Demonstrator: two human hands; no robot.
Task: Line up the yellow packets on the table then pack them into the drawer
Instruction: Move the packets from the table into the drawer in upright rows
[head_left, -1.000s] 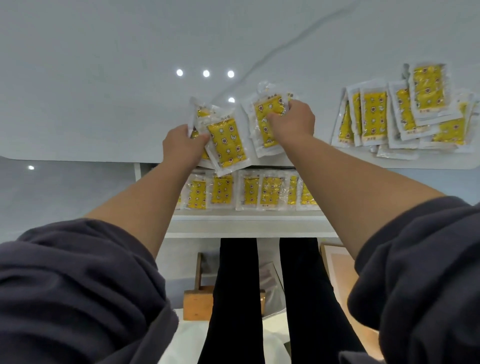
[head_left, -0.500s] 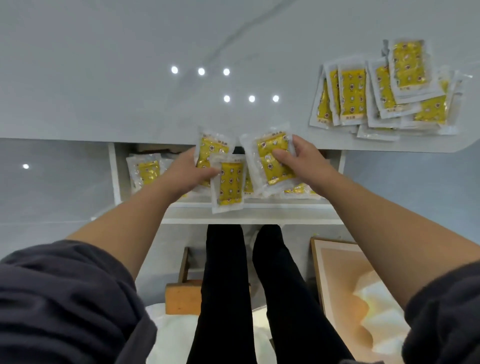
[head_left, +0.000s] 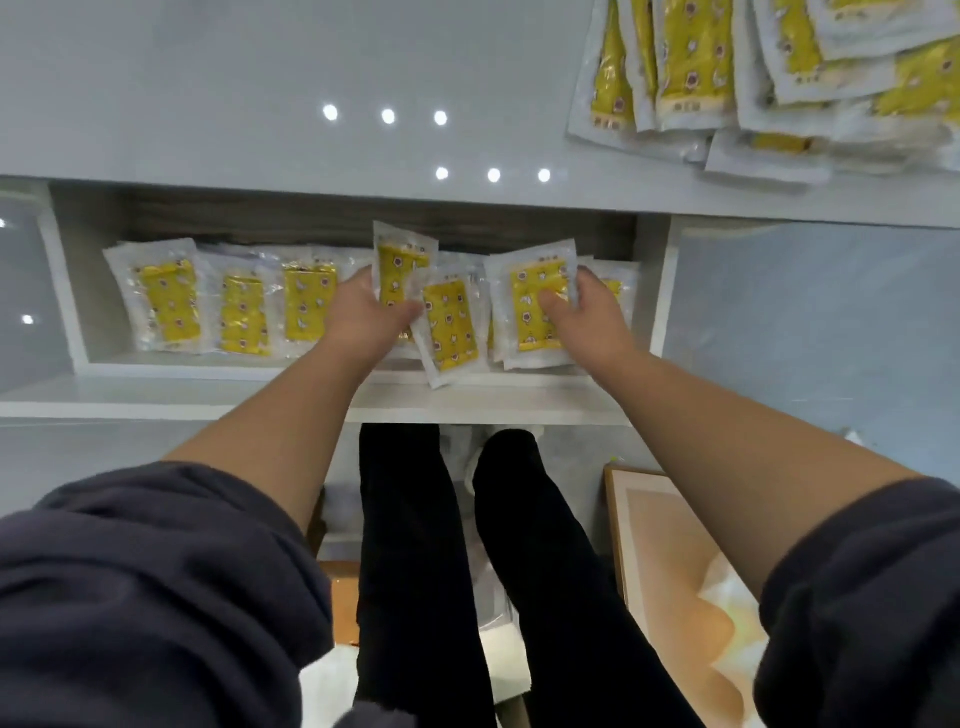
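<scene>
Yellow packets (head_left: 449, 327) are being pinched by the fingers (head_left: 402, 312) of the left hand (head_left: 358, 317). There are two of them, one upright behind and one tilted in front, and the tilted one's lower corner is being let hang over the drawer's front edge. A third packet (head_left: 535, 306) is being gripped by the right hand (head_left: 592, 317), with the thumb being pressed across its yellow face.

Both hands are being held inside the open drawer (head_left: 311, 382), over its right half, so the packing step is judged to be in hand. A row (head_left: 241, 317) of packets is already lying side by side from the drawer's left wall toward the middle.

The next move is being shaped by that row. The held packets are likely being brought to the stretch between the row's end and the right wall, and the tilted one is needing to be squared and drawn back inside the front edge.

Room is being narrowed there: other packets are partly showing under the hands. The drawer's back is being overhung by the front edge of the bench (head_left: 208, 78), so lifting clear is being limited to the front. A pile (head_left: 779, 78) is waiting at the bench's right end, close to that edge.
</scene>
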